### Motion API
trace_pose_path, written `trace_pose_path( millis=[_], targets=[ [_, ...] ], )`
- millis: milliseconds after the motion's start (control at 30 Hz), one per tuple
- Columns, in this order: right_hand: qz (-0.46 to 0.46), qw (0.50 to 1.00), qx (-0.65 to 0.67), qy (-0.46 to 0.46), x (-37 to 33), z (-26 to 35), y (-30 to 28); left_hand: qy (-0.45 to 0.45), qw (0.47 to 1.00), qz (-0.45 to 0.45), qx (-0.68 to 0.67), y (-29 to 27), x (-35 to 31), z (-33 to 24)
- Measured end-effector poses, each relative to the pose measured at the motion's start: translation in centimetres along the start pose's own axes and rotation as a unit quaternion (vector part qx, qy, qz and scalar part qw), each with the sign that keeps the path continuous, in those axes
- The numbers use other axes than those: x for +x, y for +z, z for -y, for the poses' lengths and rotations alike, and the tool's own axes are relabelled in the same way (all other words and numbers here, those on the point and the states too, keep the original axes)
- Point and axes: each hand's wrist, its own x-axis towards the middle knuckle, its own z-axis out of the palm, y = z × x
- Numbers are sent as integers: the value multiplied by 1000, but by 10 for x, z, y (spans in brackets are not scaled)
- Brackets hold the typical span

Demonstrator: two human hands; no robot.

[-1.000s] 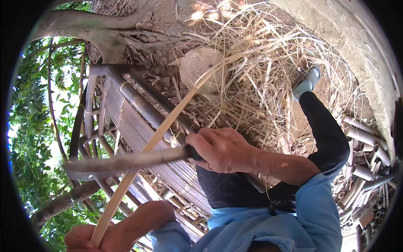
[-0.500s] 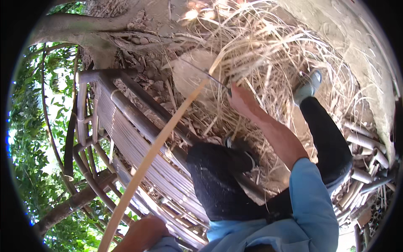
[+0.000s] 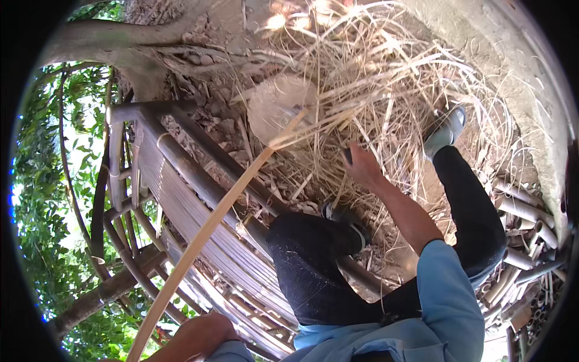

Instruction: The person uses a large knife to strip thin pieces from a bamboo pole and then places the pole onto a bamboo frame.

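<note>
Head view: the right hand [image 3: 365,167] curls round a short black handle [image 3: 348,156]; the left hand's out of sight, grip I can't tell. One long, flat, tan bamboo strip [image 3: 211,229] slants before a brown slatted bench [image 3: 175,187].

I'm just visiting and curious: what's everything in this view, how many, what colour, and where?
Strip: one, tan, slanting up from lower left, upper end split
Handle: one, black, right of centre
Shavings: many, straw-coloured, upper middle
Rock: one, greyish-tan, above centre
Bench: one, brown slats, left of centre
Trunk: one, grey-brown, upper left
Leaves: many, green, left edge
Poles: many, tan and grey, lower right
Trousers: one pair, black, centre to right
Shirt: one, light blue, lower edge
Right grip: one, bare, closed on the handle
Left forearm: one, blue-sleeved, lower left; its hand is out of view
</note>
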Motion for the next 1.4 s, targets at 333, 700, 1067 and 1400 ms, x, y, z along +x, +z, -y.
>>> trace_pose_path(
  millis=[333, 700, 1067, 1400],
  targets=[
    [-136, 983, -57, -109, -61, 132, -76, -268, 927, 71, -253, -2, 8, -23],
    [-108, 935, 110, -321, -171, 336, -125, -181, 980, -76, 9, 12, -42, -50],
    [-60, 953, 7, -295, -157, 314, -94, -175, 978, -92, 64, -1, -47, -52],
    [-127, 945, -29, -299, -98, 254, -69, -171, 972, -121, 110, -9, -38, -35]
  ],
)
